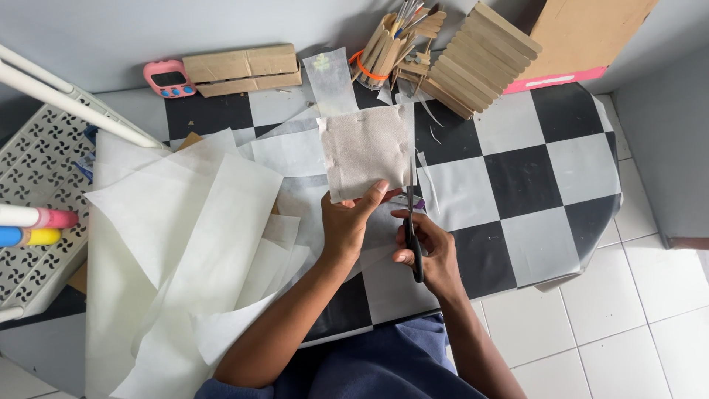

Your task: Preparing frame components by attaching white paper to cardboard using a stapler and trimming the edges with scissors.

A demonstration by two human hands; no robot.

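Observation:
My left hand [348,223] pinches the lower edge of a square, greyish translucent sheet of paper [364,150] and holds it up above the table. My right hand [429,251] grips black-handled scissors [412,222]. Their blades point away from me and run along the sheet's right edge. A thin strip of paper [428,181] hangs just right of the blades. Both hands are over the black-and-white checkered table [532,185].
Large white paper sheets [185,244] cover the table's left side. At the back stand a cup of wooden sticks and brushes [391,44], a stack of wooden sticks [480,55], cardboard pieces [240,68], a pink timer [168,78]. A white perforated rack [37,185] is at left.

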